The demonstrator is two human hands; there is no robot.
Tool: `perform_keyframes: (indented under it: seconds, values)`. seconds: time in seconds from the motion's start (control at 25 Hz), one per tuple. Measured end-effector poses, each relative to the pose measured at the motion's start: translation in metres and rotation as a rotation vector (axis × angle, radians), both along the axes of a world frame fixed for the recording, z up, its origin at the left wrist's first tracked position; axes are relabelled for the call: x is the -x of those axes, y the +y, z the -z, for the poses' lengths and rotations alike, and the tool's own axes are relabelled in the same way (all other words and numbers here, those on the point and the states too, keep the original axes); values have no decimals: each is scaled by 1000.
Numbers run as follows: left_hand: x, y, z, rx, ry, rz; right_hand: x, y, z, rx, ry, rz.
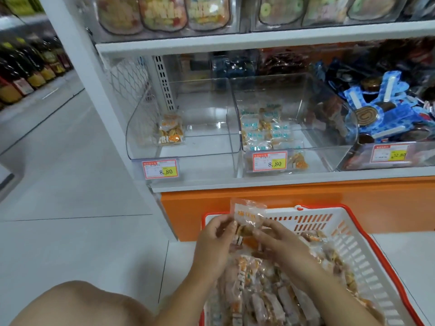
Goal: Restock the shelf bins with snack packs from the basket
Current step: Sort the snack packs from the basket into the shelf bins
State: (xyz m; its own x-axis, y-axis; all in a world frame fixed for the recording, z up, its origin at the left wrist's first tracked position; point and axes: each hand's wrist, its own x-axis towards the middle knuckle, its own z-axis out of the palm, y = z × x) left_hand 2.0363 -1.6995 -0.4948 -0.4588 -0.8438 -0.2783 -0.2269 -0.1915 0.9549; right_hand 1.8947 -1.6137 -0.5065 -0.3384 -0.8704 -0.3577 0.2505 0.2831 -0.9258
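A white basket with a red rim (353,245) stands on the floor below the shelf, holding several snack packs (256,295). Over its far left corner my left hand (215,241) and my right hand (280,243) both pinch one clear snack pack with orange print (247,214), held upright. On the shelf above, the left clear bin (188,142) holds a single pack (170,131). The middle clear bin (313,147) holds several packs with blue-green print (263,130).
A right bin (388,156) is heaped with blue-wrapped rolls. Price tags (161,169) hang on the bin fronts. An orange base panel (235,201) runs under the shelf. My knee (77,304) is at the lower left. Bottles (28,69) line a far aisle.
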Motion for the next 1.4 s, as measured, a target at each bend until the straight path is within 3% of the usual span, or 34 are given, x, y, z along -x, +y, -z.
perform_keyframes:
  seconds: [0.16, 0.28, 0.36, 0.44, 0.52, 0.72, 0.92, 1.08, 1.2, 1.32, 1.4]
  values:
    - [-28, -34, -65, 339, 72, -30, -35, -50, -72, 187, 211, 32]
    - [-65, -86, -109, 707, 28, -272, -52, -107, -131, 247, 487, 69]
    - [-88, -126, -117, 891, -66, -427, -56, -157, -154, 336, 544, 155]
    - [-103, -157, -111, 829, -223, -452, -55, -208, -158, 318, 583, 155]
    - [-105, -178, -99, 654, -284, -373, -48, -259, -142, 152, 644, 24]
    - [-96, -198, -84, 593, -171, -269, -33, -341, -90, -260, 689, -214]
    - [-95, -197, -89, 553, -153, -254, -38, -363, -92, -379, 933, -224]
    - [-94, -198, -86, 566, -160, -269, -37, -359, -94, -371, 911, -275]
    - [-97, -200, -80, 612, -207, -340, -30, -340, -110, -235, 849, -179]
    - [-94, -174, -85, 872, -318, -566, -25, -284, -125, 234, 818, 145]
    - [-83, -139, -93, 1059, -246, -581, -26, -224, -127, 548, 810, 295]
